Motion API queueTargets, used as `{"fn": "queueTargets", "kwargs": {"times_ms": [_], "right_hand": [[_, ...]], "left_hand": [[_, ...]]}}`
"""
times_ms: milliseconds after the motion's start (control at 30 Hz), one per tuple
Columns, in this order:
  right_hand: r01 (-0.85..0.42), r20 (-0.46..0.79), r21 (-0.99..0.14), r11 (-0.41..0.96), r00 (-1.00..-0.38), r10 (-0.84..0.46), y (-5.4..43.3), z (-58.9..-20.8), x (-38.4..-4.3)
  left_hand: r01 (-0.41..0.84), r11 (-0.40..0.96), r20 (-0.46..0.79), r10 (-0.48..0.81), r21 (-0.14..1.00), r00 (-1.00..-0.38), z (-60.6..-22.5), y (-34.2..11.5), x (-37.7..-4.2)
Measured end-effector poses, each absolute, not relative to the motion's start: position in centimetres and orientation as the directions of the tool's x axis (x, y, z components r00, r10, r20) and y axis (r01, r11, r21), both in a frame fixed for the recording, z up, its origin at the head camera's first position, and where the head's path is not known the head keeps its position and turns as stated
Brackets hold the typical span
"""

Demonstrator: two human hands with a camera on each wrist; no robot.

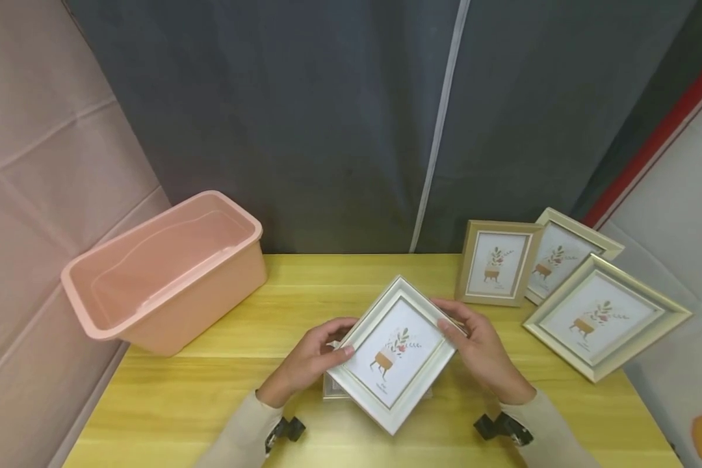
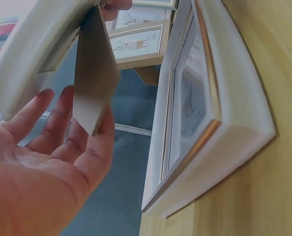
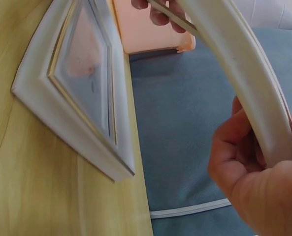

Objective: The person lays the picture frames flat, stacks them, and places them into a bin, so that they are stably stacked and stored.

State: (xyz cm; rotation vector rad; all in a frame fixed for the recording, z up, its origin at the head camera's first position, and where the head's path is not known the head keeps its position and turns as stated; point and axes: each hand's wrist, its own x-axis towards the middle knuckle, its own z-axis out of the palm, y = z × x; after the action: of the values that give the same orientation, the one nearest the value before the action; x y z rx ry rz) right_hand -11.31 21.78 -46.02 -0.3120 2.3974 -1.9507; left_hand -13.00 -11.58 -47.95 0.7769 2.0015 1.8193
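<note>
Between my two hands a white picture frame [image 1: 392,354] with a potted-plant print is held tilted, corner up. My left hand [image 1: 310,359] grips its left edge, thumb on the front and fingers behind. In the left wrist view those fingers reach around the brown stand leg [image 2: 92,73] folded out from its back. At the upper right edge my right hand [image 1: 484,351] pinches the frame, thumb on the front and fingers curled behind. Another white frame [image 2: 239,93] lies face up on the table beneath, mostly hidden by the held one in the head view.
A pink plastic bin [image 1: 205,292] stands at the back left. At the right, a tan frame [image 1: 465,273], a cream frame [image 1: 611,246] and a pale gold frame [image 1: 561,354] stand grouped on the wooden table [image 1: 181,403]. A dark curtain [image 1: 298,130] hangs behind.
</note>
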Motion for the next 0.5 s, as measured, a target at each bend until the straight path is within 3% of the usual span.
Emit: {"fn": "queueTargets", "kwargs": {"times_ms": [500], "right_hand": [[-0.042, 0.047, -0.984, 0.171, -0.999, 0.022, 22.0, -46.9, -11.7]], "left_hand": [[0.188, -0.077, 0.200, 0.521, 0.979, -0.830, -48.6, -11.5, -11.4]]}}
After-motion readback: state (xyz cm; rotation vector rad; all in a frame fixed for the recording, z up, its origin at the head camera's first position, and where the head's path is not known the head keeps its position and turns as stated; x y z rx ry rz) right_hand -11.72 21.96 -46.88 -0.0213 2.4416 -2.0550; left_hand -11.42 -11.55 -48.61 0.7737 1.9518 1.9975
